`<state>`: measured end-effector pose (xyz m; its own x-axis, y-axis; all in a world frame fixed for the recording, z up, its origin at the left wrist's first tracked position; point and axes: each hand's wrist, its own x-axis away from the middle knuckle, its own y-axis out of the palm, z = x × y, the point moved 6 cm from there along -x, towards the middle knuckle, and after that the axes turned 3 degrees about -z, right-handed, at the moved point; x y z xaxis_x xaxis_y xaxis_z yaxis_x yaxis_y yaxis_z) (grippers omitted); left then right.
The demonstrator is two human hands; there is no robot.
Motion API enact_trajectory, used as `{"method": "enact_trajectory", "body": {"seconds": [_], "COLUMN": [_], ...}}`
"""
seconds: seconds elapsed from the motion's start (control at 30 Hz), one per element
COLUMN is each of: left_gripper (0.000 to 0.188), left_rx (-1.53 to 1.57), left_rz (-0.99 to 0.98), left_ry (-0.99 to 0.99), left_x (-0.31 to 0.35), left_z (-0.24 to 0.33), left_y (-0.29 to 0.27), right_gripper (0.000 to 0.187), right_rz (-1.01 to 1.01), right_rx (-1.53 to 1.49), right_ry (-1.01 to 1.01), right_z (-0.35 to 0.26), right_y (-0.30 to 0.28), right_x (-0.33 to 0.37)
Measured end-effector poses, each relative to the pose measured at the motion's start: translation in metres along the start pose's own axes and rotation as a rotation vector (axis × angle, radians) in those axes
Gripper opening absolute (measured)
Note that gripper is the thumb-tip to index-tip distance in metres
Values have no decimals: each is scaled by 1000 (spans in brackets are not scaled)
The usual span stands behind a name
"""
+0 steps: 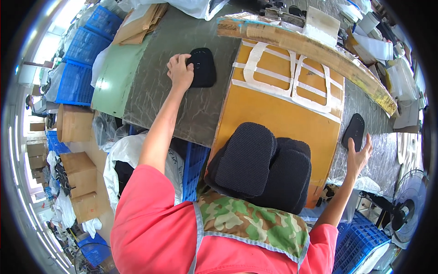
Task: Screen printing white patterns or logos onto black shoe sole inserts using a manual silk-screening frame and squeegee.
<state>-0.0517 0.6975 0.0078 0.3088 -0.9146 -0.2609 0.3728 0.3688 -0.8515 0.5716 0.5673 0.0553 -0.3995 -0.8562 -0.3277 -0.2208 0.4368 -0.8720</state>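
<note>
My left hand [180,72] reaches to the far left of the worktop. Its fingers are curled, thumb and forefinger at the left edge of a black rounded pad [203,68] with small pale marks. On the right, my right hand [359,157] has its fingers spread, the thumb touching the near end of another black pad [354,128] with a row of small marks. Between my arms, close to my body, black mesh-textured pads [246,157] lie in two overlapping stacks on the near end of an orange-brown board.
White outline frames [269,68] are taped on the orange-brown board [273,114]. A worn wooden beam [310,50] crosses its far end. Blue crates [75,82] and cardboard boxes [77,169] stand at left. A black fan [404,214] and a blue crate [360,239] are at lower right.
</note>
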Motion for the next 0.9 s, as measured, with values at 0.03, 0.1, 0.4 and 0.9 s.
{"method": "enact_trajectory", "body": {"seconds": [0.03, 0.1, 0.4, 0.9], "left_gripper": [35, 34, 25, 39], "left_rx": [-53, -46, -36, 342], "left_rz": [33, -55, -318, -486], "left_ry": [120, 220, 382, 615], "left_x": [5, 9, -6, 86], "left_z": [15, 34, 12, 154], "left_y": [-5, -1, 22, -69], "right_gripper": [62, 48, 63, 17], "right_rz": [-6, -242, -710, -601], "right_rx": [2, -444, -389, -654], "right_ry": [5, -2, -620, -270], "right_z": [-14, -42, -194, -165], "right_y": [-10, -23, -55, -30], "right_x": [8, 24, 94, 30]}}
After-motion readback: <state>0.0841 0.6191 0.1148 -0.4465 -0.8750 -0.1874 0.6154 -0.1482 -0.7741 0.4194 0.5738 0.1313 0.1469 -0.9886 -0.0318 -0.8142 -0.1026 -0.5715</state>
